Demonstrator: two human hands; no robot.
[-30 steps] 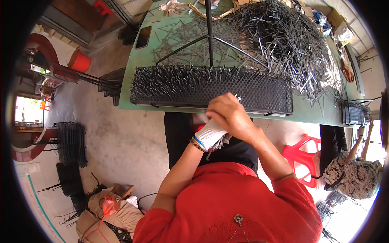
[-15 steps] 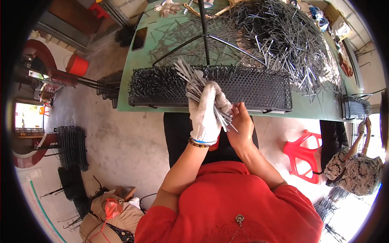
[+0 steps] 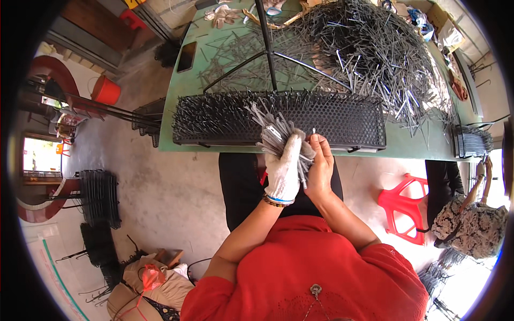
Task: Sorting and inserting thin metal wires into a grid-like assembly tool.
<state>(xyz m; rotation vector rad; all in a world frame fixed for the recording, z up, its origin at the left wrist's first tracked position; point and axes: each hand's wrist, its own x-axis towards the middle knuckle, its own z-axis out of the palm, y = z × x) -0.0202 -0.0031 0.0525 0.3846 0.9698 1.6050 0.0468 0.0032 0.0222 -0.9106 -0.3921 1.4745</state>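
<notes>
A white knit glove covers my left hand (image 3: pixel 284 170), which is closed around a bundle of thin grey metal rods (image 3: pixel 274 134) fanning out above and below the fist. Close beside it, my bare right hand (image 3: pixel 322 166) pinches one metal rod (image 3: pixel 314 130); only its light tip shows above the fingertips. Both hands are in front of a long black perforated metal rack (image 3: pixel 356 120) at the table's near edge. Many thin dark rods (image 3: pixel 214 115) stand in its holes, densest on the left, while the right part shows bare holes.
Loose rods form a large pile (image 3: pixel 369 48) on the green table (image 3: pixel 176 115). A black post (image 3: pixel 266 43) with slanting braces rises from the rack. A phone (image 3: pixel 186 56) and gloves (image 3: pixel 223 16) lie farther back. At right are a red stool (image 3: pixel 393 214) and another person (image 3: pixel 471 230).
My left hand and its bundle have shifted a little right and tilted. My right fingers have straightened upward, with a rod tip now showing above them. The whole view has shifted slightly.
</notes>
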